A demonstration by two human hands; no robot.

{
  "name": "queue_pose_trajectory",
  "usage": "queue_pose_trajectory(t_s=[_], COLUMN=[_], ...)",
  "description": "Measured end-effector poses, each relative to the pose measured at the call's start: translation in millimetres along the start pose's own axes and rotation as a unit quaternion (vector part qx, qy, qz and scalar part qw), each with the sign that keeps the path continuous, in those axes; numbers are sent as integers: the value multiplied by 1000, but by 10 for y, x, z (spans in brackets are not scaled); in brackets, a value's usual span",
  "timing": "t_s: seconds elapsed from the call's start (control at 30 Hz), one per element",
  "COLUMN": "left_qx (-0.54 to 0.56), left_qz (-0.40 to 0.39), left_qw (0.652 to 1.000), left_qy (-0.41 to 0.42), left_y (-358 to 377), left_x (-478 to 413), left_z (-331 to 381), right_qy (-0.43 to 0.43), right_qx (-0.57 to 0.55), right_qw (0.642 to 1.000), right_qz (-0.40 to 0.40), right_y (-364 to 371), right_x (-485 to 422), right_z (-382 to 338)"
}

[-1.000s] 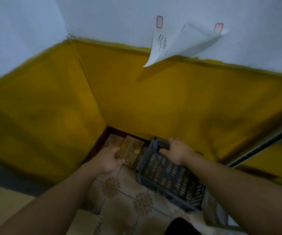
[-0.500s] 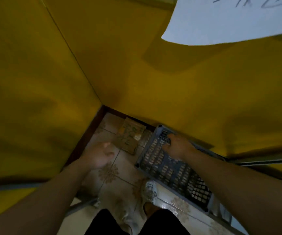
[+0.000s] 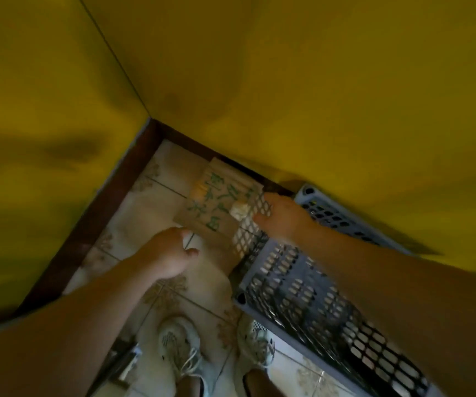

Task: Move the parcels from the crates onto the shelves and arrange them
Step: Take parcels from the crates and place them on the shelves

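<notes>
Yellow walls point(image 3: 302, 90) meet in a corner and fill most of the view, with a dark skirting strip point(image 3: 107, 213) at their foot. Below lies a patterned tile floor point(image 3: 145, 219). A grey-blue slatted crate point(image 3: 302, 293) is tipped against the right-hand wall, its open mesh side facing the corner. Just beside the crate's upper end, a brown cardboard parcel point(image 3: 216, 204) with green printing lies on the floor in the corner, touching the crate's mesh edge. The right hand point(image 3: 282, 216) grips the crate's upper rim, fingers point(image 3: 259, 217) curled closed over the mesh. The left hand point(image 3: 168, 253) is near the parcel's lower edge, its fingers loosely curled and holding nothing; whether they touch the cardboard cannot be told through the blur. Two pale laced shoes point(image 3: 179, 348) stand on the tiles at the bottom.
</notes>
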State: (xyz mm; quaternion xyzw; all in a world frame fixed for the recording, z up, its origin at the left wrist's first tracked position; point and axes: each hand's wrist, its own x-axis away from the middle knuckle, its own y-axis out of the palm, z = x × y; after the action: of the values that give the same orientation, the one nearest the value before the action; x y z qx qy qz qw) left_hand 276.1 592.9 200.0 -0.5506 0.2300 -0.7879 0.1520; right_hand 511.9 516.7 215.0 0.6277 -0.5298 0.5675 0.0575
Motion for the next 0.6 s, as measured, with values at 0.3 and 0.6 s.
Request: queue_pose_trajectory(t_s=[0.3, 0.6], left_qx=[89, 201], left_qz=[77, 163], left_qw=[992, 964], left_qy=[-48, -52], left_y=[580, 797], left_x=[-1551, -2349], left_z=[-559, -643], right_qy=[85, 156], right_qx=[-104, -311], right_qw=[990, 922], right_qz=[30, 173], right_y=[760, 1099], right_x=[-1581, -2224], right_z=[140, 241])
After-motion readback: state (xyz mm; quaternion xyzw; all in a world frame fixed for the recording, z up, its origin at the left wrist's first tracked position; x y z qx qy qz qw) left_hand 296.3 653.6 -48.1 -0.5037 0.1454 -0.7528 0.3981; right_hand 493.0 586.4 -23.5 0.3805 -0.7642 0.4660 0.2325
